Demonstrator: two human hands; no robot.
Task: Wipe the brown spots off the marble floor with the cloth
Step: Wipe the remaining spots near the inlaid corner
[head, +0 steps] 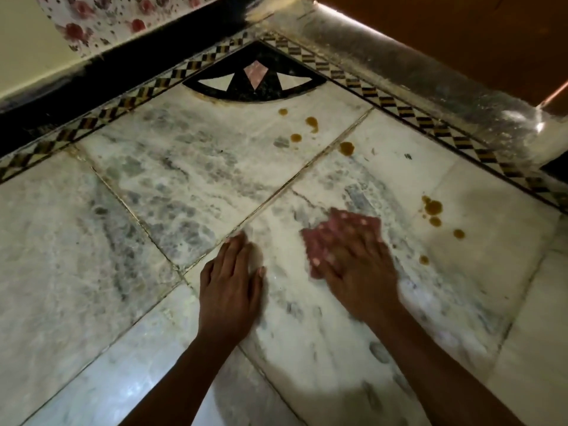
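Right hand (353,265) flat, fingers (347,238) spread, pressing pink cloth (338,226) on marble floor (184,179); brown spots (431,207) beyond cloth. Left hand (229,290) flat on floor, holding nothing.

Open marble floor (190,167); skirting (430,84) beyond spots (431,207).

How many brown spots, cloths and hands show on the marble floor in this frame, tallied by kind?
Brown spots on the white marble floor: about 10; 4 near the black corner inlay, about 6 right of the cloth, small specks hard to tell
Pink cloth, under the blurred right hand: 1
Hands: 2, left hand flat on the floor
Total: about 13
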